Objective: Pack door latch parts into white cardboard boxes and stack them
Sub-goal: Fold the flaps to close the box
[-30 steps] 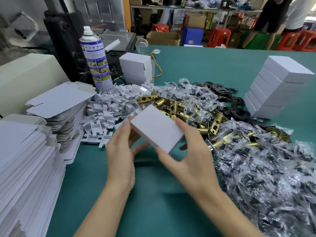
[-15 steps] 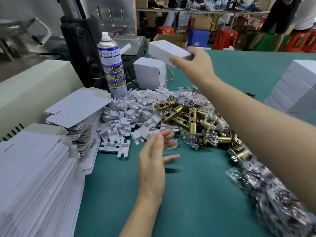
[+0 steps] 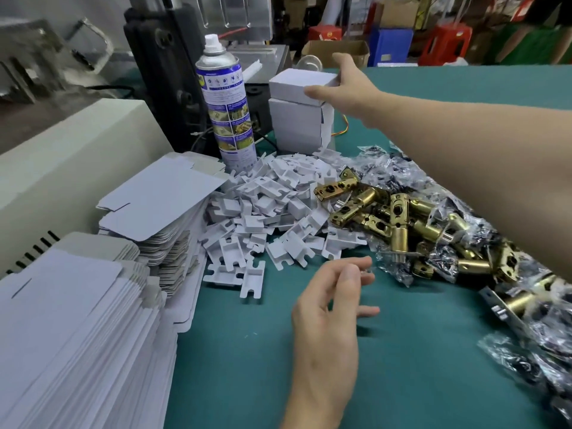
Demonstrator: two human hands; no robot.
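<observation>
My right hand (image 3: 348, 83) reaches far across the green table and grips a closed white cardboard box (image 3: 298, 83) by its right end. That box sits on top of a short stack of white boxes (image 3: 297, 128) at the back. My left hand (image 3: 332, 305) hovers low over the table near me, fingers loosely curled, holding nothing. Brass door latches (image 3: 371, 209) lie in a heap in the middle. White plastic inserts (image 3: 269, 212) are piled to their left. Bagged parts in clear plastic (image 3: 532, 360) spread to the right.
Flat unfolded box blanks (image 3: 77, 335) are stacked high at the left, with a second pile (image 3: 161, 199) behind. A spray can (image 3: 226, 106) stands beside the box stack. A beige machine housing (image 3: 62, 168) and a black machine (image 3: 164, 66) sit at the back left.
My right hand carried the closed box from in front of me up and away, then down onto the back stack. My left hand let go of it and stayed low.
</observation>
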